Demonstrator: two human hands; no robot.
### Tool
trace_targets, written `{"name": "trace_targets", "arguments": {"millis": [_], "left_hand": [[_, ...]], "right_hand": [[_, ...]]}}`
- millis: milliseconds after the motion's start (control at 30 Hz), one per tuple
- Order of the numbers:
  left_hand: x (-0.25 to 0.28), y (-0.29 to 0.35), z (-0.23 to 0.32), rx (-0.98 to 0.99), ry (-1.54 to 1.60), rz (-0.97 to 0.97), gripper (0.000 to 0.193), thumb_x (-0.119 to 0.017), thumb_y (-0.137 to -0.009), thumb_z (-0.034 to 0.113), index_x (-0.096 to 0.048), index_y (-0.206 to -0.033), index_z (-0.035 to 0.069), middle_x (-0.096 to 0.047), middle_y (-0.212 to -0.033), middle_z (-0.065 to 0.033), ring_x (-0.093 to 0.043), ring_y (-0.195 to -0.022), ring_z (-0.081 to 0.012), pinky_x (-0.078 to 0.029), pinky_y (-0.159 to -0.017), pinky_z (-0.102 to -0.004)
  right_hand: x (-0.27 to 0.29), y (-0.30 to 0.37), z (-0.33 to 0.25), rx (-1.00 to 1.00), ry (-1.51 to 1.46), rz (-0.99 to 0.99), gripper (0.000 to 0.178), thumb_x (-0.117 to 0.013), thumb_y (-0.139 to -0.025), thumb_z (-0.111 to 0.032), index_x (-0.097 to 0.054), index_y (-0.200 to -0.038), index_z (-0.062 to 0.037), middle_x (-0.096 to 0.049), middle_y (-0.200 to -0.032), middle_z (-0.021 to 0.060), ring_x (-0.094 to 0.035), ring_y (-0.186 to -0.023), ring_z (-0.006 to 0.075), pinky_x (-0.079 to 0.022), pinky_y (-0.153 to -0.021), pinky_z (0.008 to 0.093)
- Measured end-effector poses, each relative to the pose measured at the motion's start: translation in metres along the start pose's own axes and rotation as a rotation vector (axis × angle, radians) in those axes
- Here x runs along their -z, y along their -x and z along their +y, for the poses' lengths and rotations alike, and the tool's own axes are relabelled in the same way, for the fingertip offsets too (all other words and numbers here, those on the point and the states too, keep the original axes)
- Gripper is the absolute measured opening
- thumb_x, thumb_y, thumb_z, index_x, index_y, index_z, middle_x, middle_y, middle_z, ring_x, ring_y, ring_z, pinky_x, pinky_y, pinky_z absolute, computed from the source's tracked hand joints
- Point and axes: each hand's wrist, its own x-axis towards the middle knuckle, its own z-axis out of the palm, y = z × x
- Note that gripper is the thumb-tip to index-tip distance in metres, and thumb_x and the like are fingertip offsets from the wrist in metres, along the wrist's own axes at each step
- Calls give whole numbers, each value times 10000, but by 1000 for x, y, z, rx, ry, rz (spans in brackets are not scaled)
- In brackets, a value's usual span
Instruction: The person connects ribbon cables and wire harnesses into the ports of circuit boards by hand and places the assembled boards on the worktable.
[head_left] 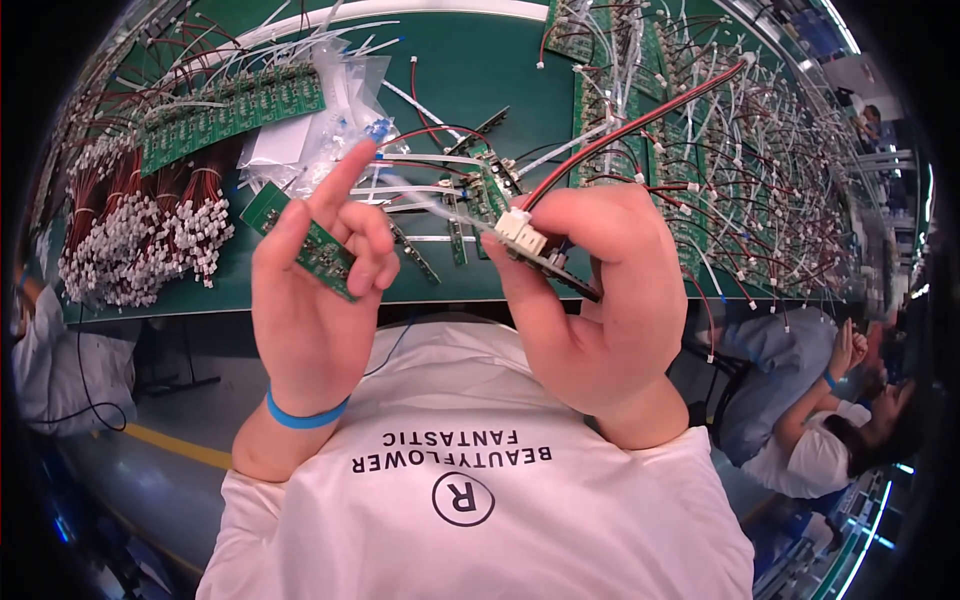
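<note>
A small green circuit board [325,256] is held in my left hand [312,335], between the thumb and the curled fingers. The index finger of that hand points up and away, its tip near the blue ends of some white flat cables [377,130]. My right hand [625,290] pinches another circuit board [553,268], seen nearly edge-on. A white connector [520,232] sits on this board at my fingertips. From it a red and black wire pair [645,118] runs up to the far right. Fingers hide part of each board.
Several loose boards [488,190] with cables lie just beyond my hands on the green table [460,50]. Far left are a board panel [235,112], a clear plastic bag [352,88] and bundled wires [150,240]. Wired boards [690,170] crowd the right. A seated person [810,430] is at right.
</note>
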Motion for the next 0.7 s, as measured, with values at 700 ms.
{"name": "trace_targets", "arguments": {"millis": [700], "left_hand": [[10,35,-6,149,-139,-39,389,-379,-899,210,-408,-1187,-48,-608,-824,-177,-612,-720,-251,-488,-681,-304]], "right_hand": [[2,16,-13,-494,-779,258,372,-654,-643,111,-551,-992,35,-529,-878,61,-501,-793,94,-417,-643,203]]}}
